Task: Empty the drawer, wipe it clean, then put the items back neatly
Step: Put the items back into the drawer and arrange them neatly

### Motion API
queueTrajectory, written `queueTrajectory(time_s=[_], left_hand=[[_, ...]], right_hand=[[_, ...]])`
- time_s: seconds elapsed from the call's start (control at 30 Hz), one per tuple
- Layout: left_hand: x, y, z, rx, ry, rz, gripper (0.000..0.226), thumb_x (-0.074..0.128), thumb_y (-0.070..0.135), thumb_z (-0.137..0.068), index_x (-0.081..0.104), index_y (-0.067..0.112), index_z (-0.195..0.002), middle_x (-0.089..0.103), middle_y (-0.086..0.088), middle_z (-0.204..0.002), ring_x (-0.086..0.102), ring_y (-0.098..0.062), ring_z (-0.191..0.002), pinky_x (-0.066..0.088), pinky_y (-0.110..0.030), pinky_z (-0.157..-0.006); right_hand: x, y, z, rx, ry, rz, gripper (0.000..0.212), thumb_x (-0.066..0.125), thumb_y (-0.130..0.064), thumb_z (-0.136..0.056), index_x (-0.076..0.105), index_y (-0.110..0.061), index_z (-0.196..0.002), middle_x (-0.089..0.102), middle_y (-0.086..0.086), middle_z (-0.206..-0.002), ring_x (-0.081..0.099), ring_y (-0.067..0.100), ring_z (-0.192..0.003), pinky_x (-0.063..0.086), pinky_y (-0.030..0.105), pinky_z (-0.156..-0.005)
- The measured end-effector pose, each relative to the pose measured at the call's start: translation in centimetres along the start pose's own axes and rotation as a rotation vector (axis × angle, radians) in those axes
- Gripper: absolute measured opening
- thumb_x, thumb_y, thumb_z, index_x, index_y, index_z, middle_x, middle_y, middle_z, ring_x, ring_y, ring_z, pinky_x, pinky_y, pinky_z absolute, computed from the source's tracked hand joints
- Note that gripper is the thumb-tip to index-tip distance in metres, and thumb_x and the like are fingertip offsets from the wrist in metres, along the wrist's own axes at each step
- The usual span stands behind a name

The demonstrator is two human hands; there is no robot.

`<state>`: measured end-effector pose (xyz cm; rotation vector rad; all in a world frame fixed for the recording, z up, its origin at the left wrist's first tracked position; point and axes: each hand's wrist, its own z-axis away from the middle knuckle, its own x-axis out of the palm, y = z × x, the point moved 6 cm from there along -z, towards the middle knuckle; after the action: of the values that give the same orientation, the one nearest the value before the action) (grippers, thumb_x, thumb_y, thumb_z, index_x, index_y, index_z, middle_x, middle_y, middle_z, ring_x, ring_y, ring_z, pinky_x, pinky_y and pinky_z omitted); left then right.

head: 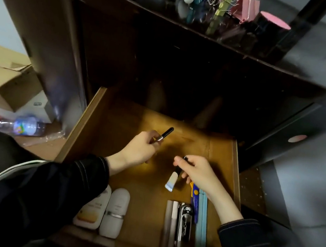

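drawer [83, 123], pulled open: restocking step, judged. left hand [141, 149] pinches a black tube [167, 133] over its bare middle; right hand [195, 169] pinches a flat brush [171, 182] above the front row [184, 225]. next: lay both parallel beside that row

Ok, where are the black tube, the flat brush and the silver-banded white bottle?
black tube [167, 132], head view, its black cap end.
flat brush [171, 182], head view, its pale bristle tip.
silver-banded white bottle [118, 201], head view, body above the band.
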<state>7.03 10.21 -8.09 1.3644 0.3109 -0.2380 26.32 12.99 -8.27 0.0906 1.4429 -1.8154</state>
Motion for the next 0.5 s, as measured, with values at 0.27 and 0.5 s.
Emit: queueTrajectory(time_s=[0.27,0.5], left_hand=[[-0.1,0.1,-0.2,0.055,0.007,-0.119,0.010,0.050,0.020,-0.101,0.056,0.016,-0.108,0.062,-0.004,-0.072,0.051,-0.011,-0.042,0.042,-0.026,-0.043],[0.5,0.1,0.3,0.098,-0.007,-0.281,0.018,0.052,0.023,-0.100,0.056,0.019,-0.118,0.065,-0.004,-0.078,0.055,-0.017,-0.051,0.044,-0.031,-0.047]], right_hand=[[2.3,1.0,-0.8,-0.034,-0.018,0.081,0.013,0.073,-0.038,-0.089,0.073,-0.025,-0.087,0.064,-0.009,-0.060,0.058,0.001,-0.055,0.044,0.022,-0.052],[2.6,1.4,-1.1,-0.005,0.059,0.140,0.037,0.080,-0.037,-0.083,0.061,-0.024,-0.112,0.068,0.000,-0.071,0.059,0.003,-0.055,0.042,0.022,-0.051]])
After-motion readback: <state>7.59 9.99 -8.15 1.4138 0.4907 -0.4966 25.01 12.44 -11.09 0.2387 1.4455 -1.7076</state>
